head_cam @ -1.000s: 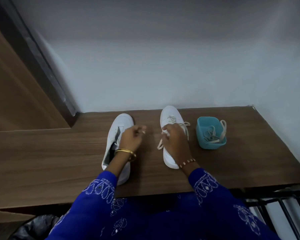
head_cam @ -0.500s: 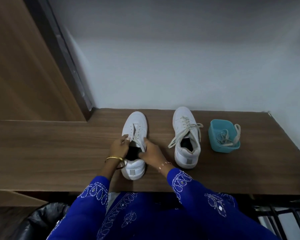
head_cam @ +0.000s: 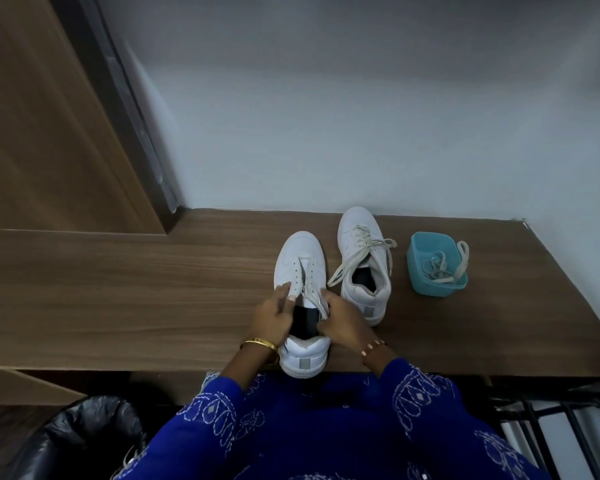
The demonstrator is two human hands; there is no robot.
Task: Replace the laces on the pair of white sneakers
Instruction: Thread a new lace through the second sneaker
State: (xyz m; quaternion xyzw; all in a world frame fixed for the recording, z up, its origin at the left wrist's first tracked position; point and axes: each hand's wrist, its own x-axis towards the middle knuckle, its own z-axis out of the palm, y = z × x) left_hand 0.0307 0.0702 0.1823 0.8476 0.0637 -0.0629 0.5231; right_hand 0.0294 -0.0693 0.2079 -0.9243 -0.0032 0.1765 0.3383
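Both hands were at the collar of the near sneaker [head_cam: 300, 268], wrists bent in from either side. Left hand [head_cam: 272, 315] gripped the left edge of the opening, fingers curled over it, thumb lying along the eyelet row. Right hand [head_cam: 342, 322] pinched the tongue or a lace end at the right edge, can't tell which. Near sneaker stood upright on the wooden counter [head_cam: 153, 289], heel over the front edge, eyelets mostly unlaced. Second sneaker [head_cam: 362, 265] stood just beside it to the right, laced, ends loose. Teal tub [head_cam: 433, 268] with spare laces [head_cam: 445, 268] sat right of that, near the wall
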